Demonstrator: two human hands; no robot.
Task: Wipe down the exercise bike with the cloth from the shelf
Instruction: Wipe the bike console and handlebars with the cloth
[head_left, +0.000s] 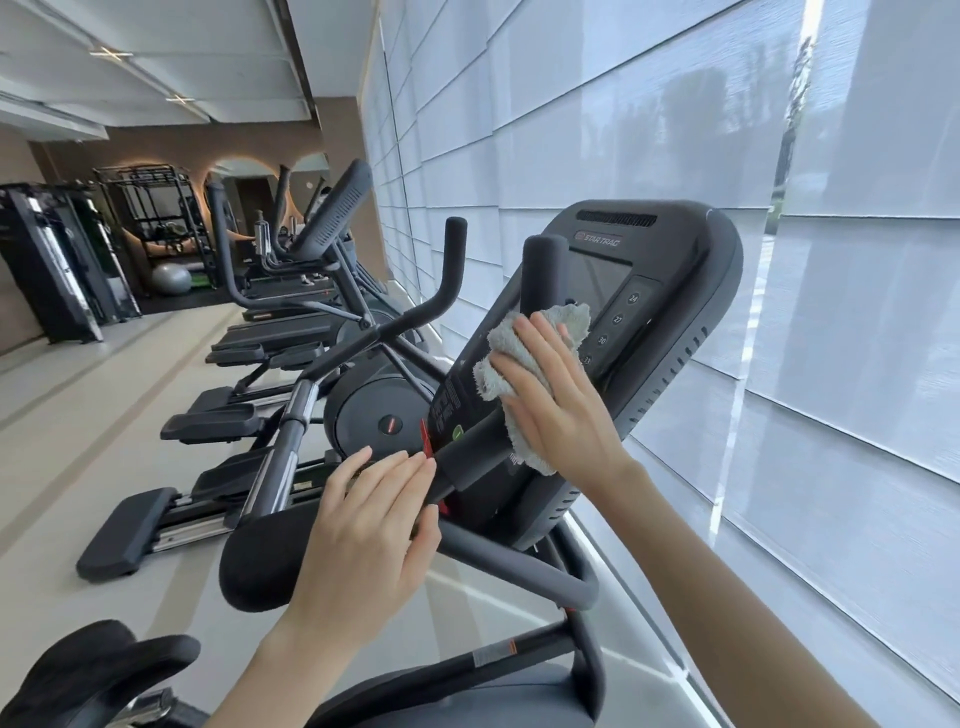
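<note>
right hand (556, 410) presses cloth (563, 319) on bike console (675, 291); left hand (363, 530) near handlebar (467, 452).

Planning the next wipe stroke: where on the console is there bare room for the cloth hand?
Free: the screen above the cloth, between the upright grip and the number buttons; the logo strip below the top vent. Crowded: lower left, around the left hand, red clip and lower grip.

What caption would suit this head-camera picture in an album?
Right hand presses a grey cloth against the exercise bike's console; left hand hovers open by the handlebar.
</note>
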